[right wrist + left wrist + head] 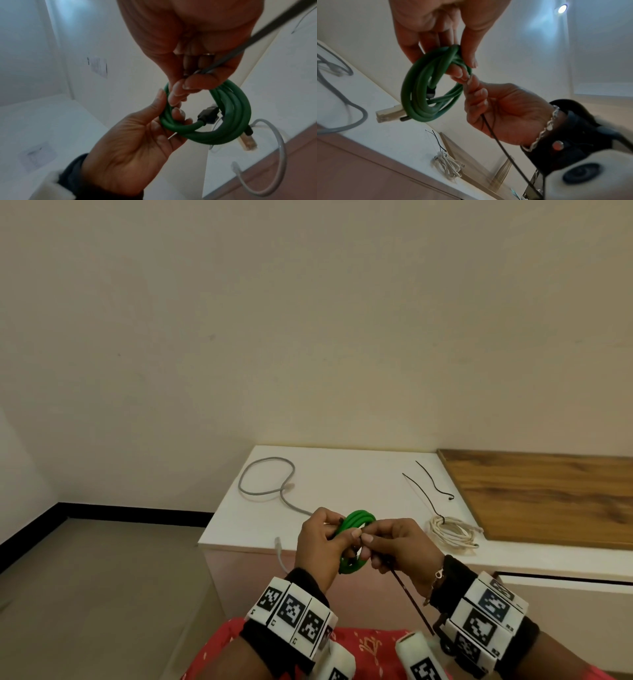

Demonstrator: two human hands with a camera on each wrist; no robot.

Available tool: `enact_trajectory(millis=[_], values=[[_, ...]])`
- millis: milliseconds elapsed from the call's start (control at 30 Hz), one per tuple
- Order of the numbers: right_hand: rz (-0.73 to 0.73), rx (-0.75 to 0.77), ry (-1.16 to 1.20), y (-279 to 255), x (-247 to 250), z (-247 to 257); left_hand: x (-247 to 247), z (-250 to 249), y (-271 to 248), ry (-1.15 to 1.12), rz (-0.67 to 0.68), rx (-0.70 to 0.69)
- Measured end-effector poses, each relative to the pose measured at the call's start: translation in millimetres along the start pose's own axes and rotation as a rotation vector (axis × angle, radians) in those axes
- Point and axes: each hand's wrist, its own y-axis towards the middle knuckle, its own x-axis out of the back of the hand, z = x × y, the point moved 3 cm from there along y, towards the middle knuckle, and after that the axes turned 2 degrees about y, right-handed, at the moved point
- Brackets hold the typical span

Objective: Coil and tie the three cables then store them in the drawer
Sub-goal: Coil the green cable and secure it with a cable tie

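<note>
A coiled green cable [358, 522] hangs in the air in front of the white cabinet, between both hands. My left hand [318, 542] grips one side of the green coil [419, 83] with fingers and thumb curled round its strands. Against that coil, my right hand [390, 542] pinches a thin black tie [411, 604], and the tie's long tail [498, 142] trails down toward my right wrist. The green coil [235, 121] shows a black plug inside its loop. A loose grey cable [267, 479] lies uncoiled on the cabinet top. A white cable [452, 534] lies coiled and tied at the right.
A spare black tie [433, 479] lies on the white cabinet top [342, 474] behind the white coil. A wooden board [548, 498] covers the right part. A drawer front [565, 594] sits below on the right. One grey plug [278, 542] hangs over the front edge.
</note>
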Motion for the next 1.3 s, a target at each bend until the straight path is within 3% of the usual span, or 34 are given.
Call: enact_trajectory(millis=[167,333,433,567,633,733,867,1033,1300], values=[[0.056,0.038,0.026,-7,-4,8,6,4,2,0.004,-0.089,-0.008],[0.297,0.142,-0.286,-16,-7,18,14,2,6,0.009,-0.136,0.003],[0.261,0.294,-0.435,-23,-5,23,16,2,6,-0.007,-0.142,0.03],[0.157,0.654,-0.688,-38,-4,41,17,3,4,-0.039,-0.151,0.048],[0.208,0.713,-0.629,-44,-5,51,17,5,2,-0.039,-0.154,0.047],[0.311,0.635,-0.349,-50,-6,60,15,5,0,-0.057,-0.156,0.046],[0.159,0.359,-0.045,-42,-1,54,10,0,-6,-0.076,-0.129,0.018],[0.018,0.096,-0.017,-33,3,34,4,-8,-14,-0.06,-0.096,-0.039],[-0.053,0.061,0.006,-31,5,29,-2,-14,-21,0.033,-0.064,-0.118]])
